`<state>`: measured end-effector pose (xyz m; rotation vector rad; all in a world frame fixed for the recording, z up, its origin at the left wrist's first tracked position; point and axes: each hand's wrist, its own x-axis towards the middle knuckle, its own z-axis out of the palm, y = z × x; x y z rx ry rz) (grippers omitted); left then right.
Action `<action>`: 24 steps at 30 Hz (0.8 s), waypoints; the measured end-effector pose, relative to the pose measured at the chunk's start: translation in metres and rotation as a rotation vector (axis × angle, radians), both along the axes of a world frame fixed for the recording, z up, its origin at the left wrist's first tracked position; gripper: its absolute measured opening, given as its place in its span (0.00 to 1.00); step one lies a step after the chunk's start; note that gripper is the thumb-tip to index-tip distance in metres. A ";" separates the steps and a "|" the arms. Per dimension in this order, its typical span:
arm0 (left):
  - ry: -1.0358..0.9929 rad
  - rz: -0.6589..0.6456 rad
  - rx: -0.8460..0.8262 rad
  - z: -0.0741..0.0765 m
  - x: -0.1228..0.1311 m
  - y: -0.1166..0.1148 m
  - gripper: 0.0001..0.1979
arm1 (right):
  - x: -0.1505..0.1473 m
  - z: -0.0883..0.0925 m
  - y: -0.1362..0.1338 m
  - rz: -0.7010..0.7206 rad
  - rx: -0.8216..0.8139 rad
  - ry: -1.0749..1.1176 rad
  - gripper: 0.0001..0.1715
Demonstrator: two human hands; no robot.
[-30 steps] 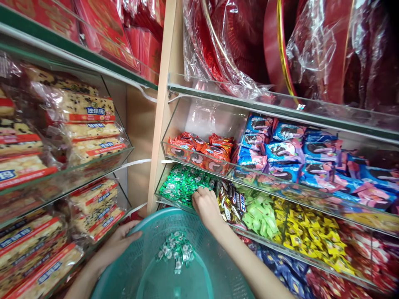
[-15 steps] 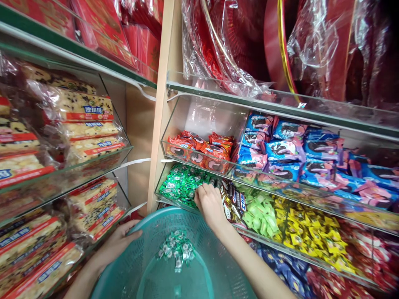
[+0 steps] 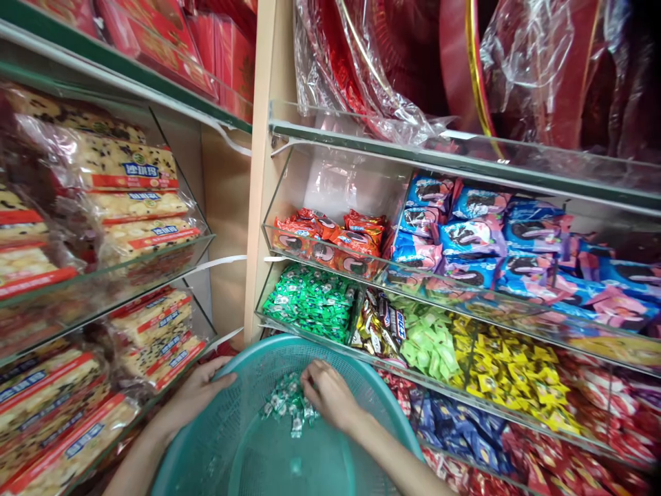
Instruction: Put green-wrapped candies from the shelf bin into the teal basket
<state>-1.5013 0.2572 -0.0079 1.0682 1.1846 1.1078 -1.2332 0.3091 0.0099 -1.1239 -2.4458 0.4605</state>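
My left hand (image 3: 199, 393) grips the left rim of a green plastic basket (image 3: 379, 386), thumb over the edge. Inside the basket, a small pile of green-and-white wrapped candies (image 3: 286, 396) lies against the far side. My right hand (image 3: 330, 393) is in the basket at the right of this pile, fingers curled and pointing down. Whatever it holds, if anything, is hidden behind the fingers. Beyond the rim, a clear shelf bin holds many more green wrapped candies (image 3: 310, 303).
Right of the green bin are dark-wrapped bars (image 3: 382, 320), light green candies (image 3: 431, 344) and yellow candies (image 3: 509, 372). Blue biscuit packs (image 3: 472, 234) and red packs (image 3: 330, 238) fill the shelf above. Packaged pastries (image 3: 134, 162) line the left shelves. A wooden post (image 3: 261, 172) divides them.
My right hand has moved from the green candy bin down and back into the basket. My left hand stays on the rim. The view has shifted slightly.
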 end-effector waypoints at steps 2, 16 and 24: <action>-0.003 0.004 -0.012 -0.001 -0.001 0.000 0.23 | 0.005 -0.022 0.013 -0.086 -0.197 0.076 0.08; -0.041 0.049 -0.056 0.006 0.005 -0.002 0.25 | 0.017 -0.058 0.034 -0.335 -0.385 0.026 0.12; -0.036 0.032 -0.044 0.005 0.003 -0.002 0.25 | 0.010 -0.032 0.004 -0.356 -0.106 -0.181 0.15</action>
